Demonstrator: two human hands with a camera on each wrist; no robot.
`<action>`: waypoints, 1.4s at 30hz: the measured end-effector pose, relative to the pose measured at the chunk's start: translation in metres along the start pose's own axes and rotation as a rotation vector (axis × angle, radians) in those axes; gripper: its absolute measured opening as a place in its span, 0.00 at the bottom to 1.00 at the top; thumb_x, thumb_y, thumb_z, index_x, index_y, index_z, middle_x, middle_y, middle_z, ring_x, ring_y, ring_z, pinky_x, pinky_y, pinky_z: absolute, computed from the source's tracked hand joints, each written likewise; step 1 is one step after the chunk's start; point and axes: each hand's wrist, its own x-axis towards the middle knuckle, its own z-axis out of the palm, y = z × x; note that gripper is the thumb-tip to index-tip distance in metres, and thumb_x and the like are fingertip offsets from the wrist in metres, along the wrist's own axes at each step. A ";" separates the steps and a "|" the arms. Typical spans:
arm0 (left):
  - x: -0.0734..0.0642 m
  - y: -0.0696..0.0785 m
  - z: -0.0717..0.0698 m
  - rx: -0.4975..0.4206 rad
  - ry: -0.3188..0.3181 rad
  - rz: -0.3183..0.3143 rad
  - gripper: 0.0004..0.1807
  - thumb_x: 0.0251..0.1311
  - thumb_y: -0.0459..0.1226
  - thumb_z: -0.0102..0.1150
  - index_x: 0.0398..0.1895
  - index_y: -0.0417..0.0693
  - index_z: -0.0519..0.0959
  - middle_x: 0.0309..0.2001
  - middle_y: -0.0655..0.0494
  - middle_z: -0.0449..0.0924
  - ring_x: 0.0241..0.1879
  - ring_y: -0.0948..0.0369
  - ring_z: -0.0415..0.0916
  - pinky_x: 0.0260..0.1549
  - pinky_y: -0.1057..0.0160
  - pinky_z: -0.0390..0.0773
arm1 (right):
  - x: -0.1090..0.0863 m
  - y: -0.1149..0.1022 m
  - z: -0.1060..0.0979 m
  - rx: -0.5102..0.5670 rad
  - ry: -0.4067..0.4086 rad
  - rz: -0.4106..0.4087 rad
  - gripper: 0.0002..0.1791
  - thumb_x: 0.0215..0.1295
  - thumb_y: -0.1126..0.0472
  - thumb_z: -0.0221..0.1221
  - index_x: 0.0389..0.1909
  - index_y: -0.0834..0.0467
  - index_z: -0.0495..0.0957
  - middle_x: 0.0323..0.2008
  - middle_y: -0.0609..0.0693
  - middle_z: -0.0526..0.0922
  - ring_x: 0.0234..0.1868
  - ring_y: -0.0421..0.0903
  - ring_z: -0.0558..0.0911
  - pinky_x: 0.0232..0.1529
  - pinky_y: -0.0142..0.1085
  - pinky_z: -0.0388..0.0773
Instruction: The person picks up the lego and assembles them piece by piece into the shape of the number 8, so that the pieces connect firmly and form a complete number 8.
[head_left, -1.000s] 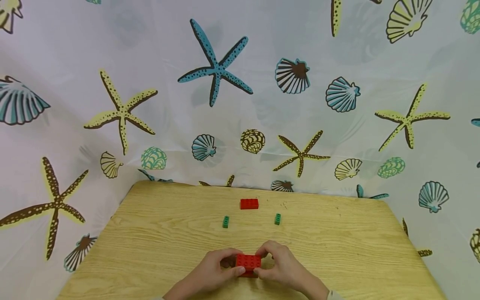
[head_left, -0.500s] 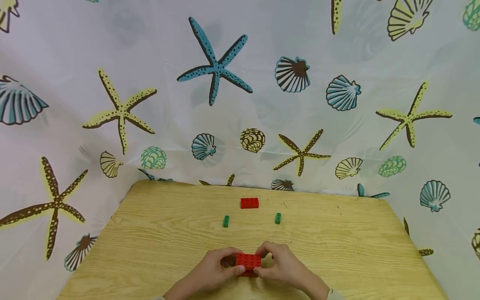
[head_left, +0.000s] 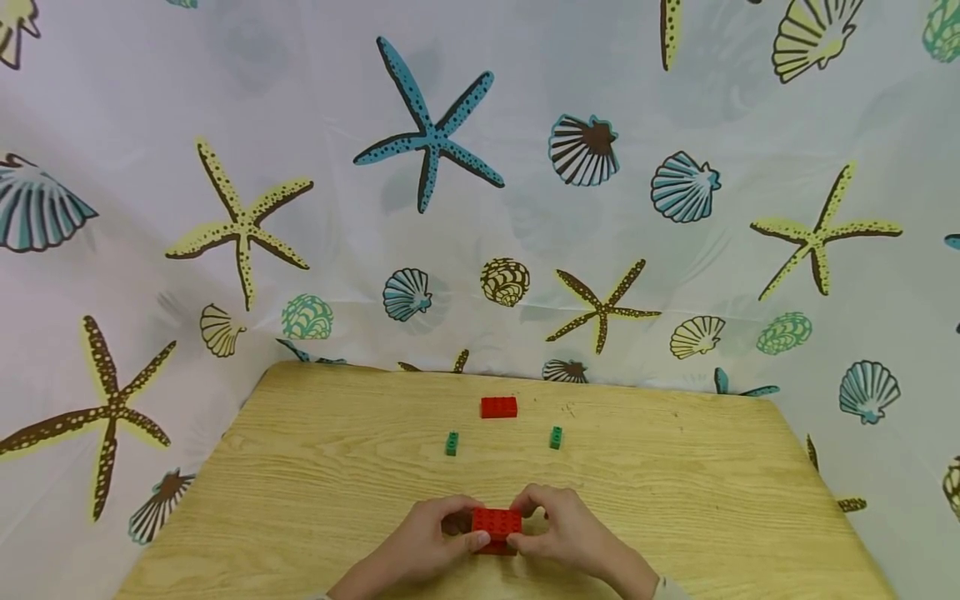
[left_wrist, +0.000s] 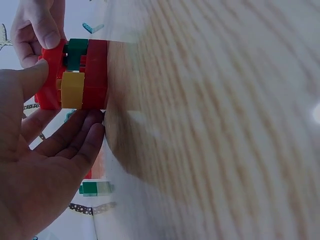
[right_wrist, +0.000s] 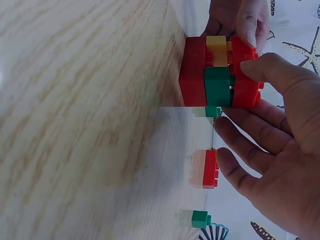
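Observation:
A small stack of toy building bricks stands on the wooden table (head_left: 337, 467) between my hands. Its base is a red brick (right_wrist: 192, 75). On that sit a green brick (right_wrist: 217, 86) and a yellow brick (left_wrist: 72, 90), side by side. Another red brick (head_left: 497, 522) lies across these two, studs up, with a narrow gap under it where studs show. My left hand (head_left: 427, 537) grips this upper brick at its left end, thumb in front. At the right end, my right hand (head_left: 573, 533) grips it with thumb and forefinger; its other fingers extend beside the stack.
Farther back on the table lies a loose red brick (head_left: 498, 407). Two small green bricks sit nearer, one to the left (head_left: 452, 443) and another green brick (head_left: 556, 437) to the right. A white curtain (head_left: 337, 250) printed with starfish and shells hangs behind and along both sides.

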 end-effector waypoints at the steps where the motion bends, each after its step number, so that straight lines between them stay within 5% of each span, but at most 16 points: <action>1: 0.000 0.000 0.000 0.000 0.000 0.002 0.18 0.73 0.50 0.63 0.57 0.52 0.84 0.49 0.56 0.89 0.45 0.64 0.85 0.45 0.68 0.82 | 0.000 0.000 0.000 0.001 -0.001 0.000 0.12 0.66 0.49 0.72 0.45 0.48 0.84 0.42 0.40 0.88 0.47 0.45 0.85 0.49 0.43 0.81; 19: -0.002 0.000 0.001 0.029 0.018 -0.032 0.25 0.71 0.51 0.66 0.63 0.45 0.83 0.56 0.51 0.87 0.51 0.62 0.85 0.48 0.67 0.82 | -0.003 0.006 0.008 0.001 0.037 -0.043 0.11 0.66 0.52 0.73 0.45 0.48 0.84 0.43 0.41 0.89 0.46 0.43 0.86 0.47 0.38 0.81; 30: -0.003 0.000 0.002 0.048 0.022 -0.059 0.31 0.70 0.53 0.66 0.65 0.40 0.82 0.57 0.50 0.88 0.54 0.57 0.85 0.52 0.55 0.85 | -0.003 0.006 0.009 0.015 0.039 -0.033 0.11 0.66 0.52 0.73 0.44 0.49 0.84 0.43 0.42 0.90 0.46 0.43 0.86 0.46 0.37 0.80; 42: -0.002 0.004 -0.002 0.109 0.008 -0.054 0.29 0.70 0.54 0.66 0.62 0.40 0.84 0.56 0.51 0.89 0.55 0.57 0.84 0.54 0.57 0.83 | -0.003 0.008 0.011 0.043 0.046 -0.041 0.11 0.67 0.53 0.72 0.45 0.50 0.84 0.44 0.45 0.91 0.45 0.41 0.86 0.44 0.33 0.78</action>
